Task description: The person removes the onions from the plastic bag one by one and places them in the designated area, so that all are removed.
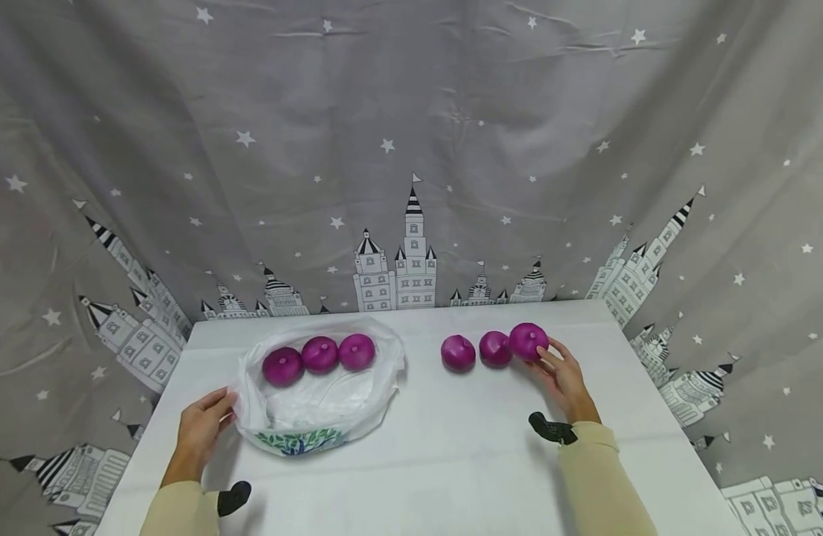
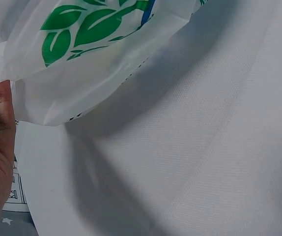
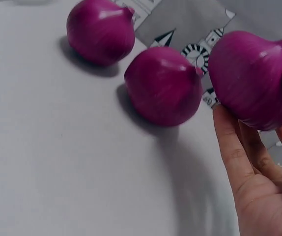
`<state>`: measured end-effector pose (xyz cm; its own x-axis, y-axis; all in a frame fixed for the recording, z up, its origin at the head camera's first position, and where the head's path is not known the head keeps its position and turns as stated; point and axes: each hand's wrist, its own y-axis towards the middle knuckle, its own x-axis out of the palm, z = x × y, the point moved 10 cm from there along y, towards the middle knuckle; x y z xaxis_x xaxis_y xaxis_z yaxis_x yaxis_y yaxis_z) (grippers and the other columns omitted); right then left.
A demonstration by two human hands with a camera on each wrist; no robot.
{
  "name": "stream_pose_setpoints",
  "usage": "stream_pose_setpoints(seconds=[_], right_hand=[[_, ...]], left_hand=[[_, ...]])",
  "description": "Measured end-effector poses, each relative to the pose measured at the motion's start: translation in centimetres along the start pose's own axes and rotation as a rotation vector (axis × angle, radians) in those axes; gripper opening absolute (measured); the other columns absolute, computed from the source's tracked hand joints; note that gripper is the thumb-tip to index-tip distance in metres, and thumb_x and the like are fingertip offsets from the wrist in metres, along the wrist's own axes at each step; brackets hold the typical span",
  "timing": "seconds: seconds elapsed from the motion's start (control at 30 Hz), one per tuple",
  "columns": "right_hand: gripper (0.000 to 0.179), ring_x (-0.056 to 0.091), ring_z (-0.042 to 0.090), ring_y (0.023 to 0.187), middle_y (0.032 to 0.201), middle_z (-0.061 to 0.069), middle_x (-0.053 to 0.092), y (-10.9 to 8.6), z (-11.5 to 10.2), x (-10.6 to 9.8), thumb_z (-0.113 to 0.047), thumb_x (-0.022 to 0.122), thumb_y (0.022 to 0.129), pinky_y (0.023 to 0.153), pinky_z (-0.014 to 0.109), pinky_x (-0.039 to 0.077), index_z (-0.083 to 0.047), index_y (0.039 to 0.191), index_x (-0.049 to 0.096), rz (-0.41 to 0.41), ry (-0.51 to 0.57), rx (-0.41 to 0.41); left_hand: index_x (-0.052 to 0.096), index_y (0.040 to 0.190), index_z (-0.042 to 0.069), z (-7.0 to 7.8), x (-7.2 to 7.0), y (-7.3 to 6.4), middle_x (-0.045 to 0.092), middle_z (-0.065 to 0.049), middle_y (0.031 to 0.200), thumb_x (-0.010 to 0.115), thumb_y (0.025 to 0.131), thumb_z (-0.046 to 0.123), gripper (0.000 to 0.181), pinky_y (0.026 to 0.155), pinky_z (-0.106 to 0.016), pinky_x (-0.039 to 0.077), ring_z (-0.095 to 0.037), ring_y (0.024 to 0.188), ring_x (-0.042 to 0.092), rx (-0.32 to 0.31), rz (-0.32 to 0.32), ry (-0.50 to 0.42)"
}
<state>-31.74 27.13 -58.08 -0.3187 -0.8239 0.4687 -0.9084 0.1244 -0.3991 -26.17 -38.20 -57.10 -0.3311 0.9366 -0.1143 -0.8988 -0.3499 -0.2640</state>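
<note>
A white plastic bag [image 1: 377, 406] with a green leaf print lies opened out on the left of the table. Three purple onions [image 1: 320, 355] sit in a row at its far side. My left hand [image 1: 199, 426] pinches the bag's left rim between thumb and fingers; in the left wrist view the fingers [image 2: 4, 115] meet the gathered plastic. On the right, my right hand [image 1: 564, 380] grips an onion [image 3: 251, 78] between thumb and fingertips, raised above the table. Left of it, two more onions stand on the table, a nearer one [image 3: 163, 87] and a farther one [image 3: 100, 32].
A white table [image 1: 438, 476] carries everything. Behind and around it hangs a grey curtain [image 1: 465, 149] printed with stars and castles. Each wrist wears a black strap piece, one on the left [image 1: 234, 498] and one on the right [image 1: 552, 429].
</note>
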Motion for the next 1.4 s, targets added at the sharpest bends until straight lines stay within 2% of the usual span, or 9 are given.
stream_pose_setpoints(seconds=[0.23, 0.47, 0.7, 0.83, 0.93, 1.03, 1.13, 1.27, 1.4], right_hand=[[0.053, 0.043, 0.023, 0.125, 0.153, 0.014, 0.018, 0.2, 0.6, -2.2, -0.008, 0.055, 0.097, 0.106, 0.031, 0.041, -0.016, 0.145, 0.033, 0.052, 0.011, 0.022], [0.064, 0.056, 0.014, 0.107, 0.151, 0.018, 0.025, 0.6, 1.4, -3.7, -0.008, 0.058, 0.096, 0.104, 0.032, 0.042, -0.013, 0.151, 0.025, 0.113, -0.046, -0.002], [0.068, 0.055, 0.012, 0.109, 0.152, 0.019, 0.028, 1.1, 1.7, -4.2, -0.009, 0.057, 0.097, 0.099, 0.028, 0.047, -0.009, 0.153, 0.02, 0.189, -0.071, -0.059], [0.066, 0.061, 0.005, 0.095, 0.15, 0.022, 0.032, 1.4, 1.6, -3.9, -0.012, 0.057, 0.097, 0.097, 0.027, 0.048, -0.005, 0.152, 0.022, 0.197, -0.168, -0.078], [0.066, 0.062, 0.001, 0.083, 0.148, 0.026, 0.033, 1.5, 1.4, -3.7, -0.012, 0.057, 0.097, 0.095, 0.028, 0.049, -0.002, 0.152, 0.022, 0.195, -0.23, -0.093], [0.065, 0.061, 0.0, 0.08, 0.147, 0.027, 0.033, 1.7, 1.2, -3.5, -0.013, 0.058, 0.097, 0.094, 0.028, 0.049, -0.001, 0.151, 0.023, 0.19, -0.263, -0.094], [0.066, 0.06, 0.001, 0.083, 0.147, 0.026, 0.034, 1.8, 1.2, -3.3, -0.015, 0.059, 0.096, 0.094, 0.028, 0.05, -0.001, 0.151, 0.024, 0.189, -0.298, -0.088], [0.063, 0.059, -0.001, 0.081, 0.144, 0.026, 0.037, 2.0, 1.4, -3.5, -0.014, 0.059, 0.096, 0.089, 0.022, 0.053, 0.0, 0.149, 0.029, 0.203, -0.315, -0.094], [0.059, 0.057, -0.004, 0.077, 0.141, 0.027, 0.04, 2.3, 1.1, -3.5, -0.013, 0.059, 0.096, 0.079, 0.013, 0.053, 0.003, 0.146, 0.033, 0.201, -0.348, -0.134]], left_hand=[[0.03, 0.143, -0.013, 0.4, 0.7, -0.8, 0.055, 0.024, 0.08, 0.053, 0.099, 0.014, 0.057, 0.074, -0.011, 0.052, 0.007, 0.078, 0.055, -0.056, -0.033, 0.032], [0.031, 0.143, -0.013, 0.5, 1.0, -0.6, 0.054, 0.023, 0.081, 0.052, 0.1, 0.013, 0.055, 0.073, -0.011, 0.052, 0.008, 0.079, 0.054, -0.059, -0.024, 0.04], [0.034, 0.141, -0.014, 0.3, 0.6, 0.0, 0.056, 0.021, 0.083, 0.057, 0.098, 0.014, 0.056, 0.074, -0.013, 0.053, 0.006, 0.079, 0.055, -0.026, -0.025, 0.012], [0.063, 0.122, 0.009, -1.5, -0.4, 1.6, 0.06, 0.018, 0.086, 0.068, 0.092, 0.022, 0.033, 0.072, -0.013, 0.054, 0.004, 0.08, 0.059, -0.011, -0.009, -0.064], [0.064, 0.12, 0.01, -1.5, -0.6, 1.7, 0.06, 0.018, 0.087, 0.068, 0.092, 0.023, 0.032, 0.072, -0.013, 0.054, 0.003, 0.08, 0.059, -0.011, 0.006, -0.056], [0.045, 0.137, -0.008, 0.0, -0.1, 0.4, 0.057, 0.02, 0.083, 0.06, 0.096, 0.016, 0.05, 0.073, -0.013, 0.054, 0.004, 0.079, 0.057, -0.022, 0.011, 0.003], [0.04, 0.141, -0.009, -2.0, -0.9, 2.2, 0.058, 0.019, 0.084, 0.061, 0.096, 0.018, 0.057, 0.073, -0.012, 0.053, 0.004, 0.081, 0.057, -0.042, 0.039, -0.018], [0.056, 0.131, 0.001, -5.3, -2.1, 5.4, 0.061, 0.015, 0.092, 0.07, 0.09, 0.024, 0.049, 0.072, -0.014, 0.055, 0.0, 0.082, 0.06, 0.0, 0.024, -0.095], [0.059, 0.127, -0.001, -4.8, -1.8, 5.3, 0.061, 0.013, 0.09, 0.071, 0.089, 0.022, 0.046, 0.07, -0.015, 0.055, -0.001, 0.081, 0.06, 0.031, -0.003, -0.107]])
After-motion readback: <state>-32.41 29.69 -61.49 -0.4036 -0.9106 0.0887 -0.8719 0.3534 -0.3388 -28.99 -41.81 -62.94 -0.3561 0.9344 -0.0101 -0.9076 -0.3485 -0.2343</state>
